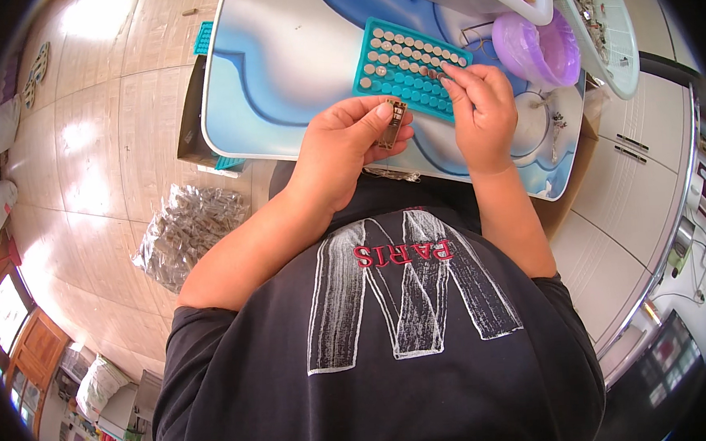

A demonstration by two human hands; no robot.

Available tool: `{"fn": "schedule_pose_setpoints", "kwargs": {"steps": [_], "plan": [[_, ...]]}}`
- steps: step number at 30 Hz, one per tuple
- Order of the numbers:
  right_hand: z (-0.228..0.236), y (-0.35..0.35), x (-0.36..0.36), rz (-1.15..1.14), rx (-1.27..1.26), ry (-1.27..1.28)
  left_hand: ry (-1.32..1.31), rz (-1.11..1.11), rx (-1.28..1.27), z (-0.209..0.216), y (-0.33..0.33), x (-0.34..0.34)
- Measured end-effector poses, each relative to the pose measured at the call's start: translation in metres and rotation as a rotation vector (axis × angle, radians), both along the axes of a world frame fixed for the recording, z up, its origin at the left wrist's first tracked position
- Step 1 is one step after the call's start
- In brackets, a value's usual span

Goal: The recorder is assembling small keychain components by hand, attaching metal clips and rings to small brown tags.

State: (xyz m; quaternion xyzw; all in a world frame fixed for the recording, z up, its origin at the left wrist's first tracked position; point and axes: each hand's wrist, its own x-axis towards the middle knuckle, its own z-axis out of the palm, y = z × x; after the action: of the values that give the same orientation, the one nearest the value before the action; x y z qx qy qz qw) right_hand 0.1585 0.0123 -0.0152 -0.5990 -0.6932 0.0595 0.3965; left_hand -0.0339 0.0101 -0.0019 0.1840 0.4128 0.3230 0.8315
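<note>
A teal tray (pixel 411 93) with rows of round hollows lies tilted on the table. Silver discs (pixel 393 48) fill its far rows, while several nearer hollows show bare teal. My left hand (pixel 337 153) is closed around a small brown-and-metallic rectangular piece (pixel 394 125), pinched under the thumb just off the tray's near left corner. Over the tray's right side, my right hand (pixel 484 115) has thumb and forefinger brought together close to the discs. Whatever sits between those fingertips is too small to make out.
The blue-and-white table (pixel 280 79) carries a purple basket (pixel 549 51) and a white bin (pixel 534 3) at the right. A pale green basket (pixel 612 35) stands beyond. A clear bag of metallic pieces (pixel 188 230) rests on the floor at left.
</note>
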Motion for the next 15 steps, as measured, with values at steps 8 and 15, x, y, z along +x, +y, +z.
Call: {"fn": "schedule_pose_setpoints", "kwargs": {"steps": [8,15], "plan": [[0.008,-0.004,-0.004,0.067,0.026,-0.131,0.006,0.004,0.01,-0.001,0.0,0.0],[0.026,-0.01,-0.032,0.219,-0.016,0.006,-0.025,-0.01,0.019,-0.001,0.0,0.0]]}}
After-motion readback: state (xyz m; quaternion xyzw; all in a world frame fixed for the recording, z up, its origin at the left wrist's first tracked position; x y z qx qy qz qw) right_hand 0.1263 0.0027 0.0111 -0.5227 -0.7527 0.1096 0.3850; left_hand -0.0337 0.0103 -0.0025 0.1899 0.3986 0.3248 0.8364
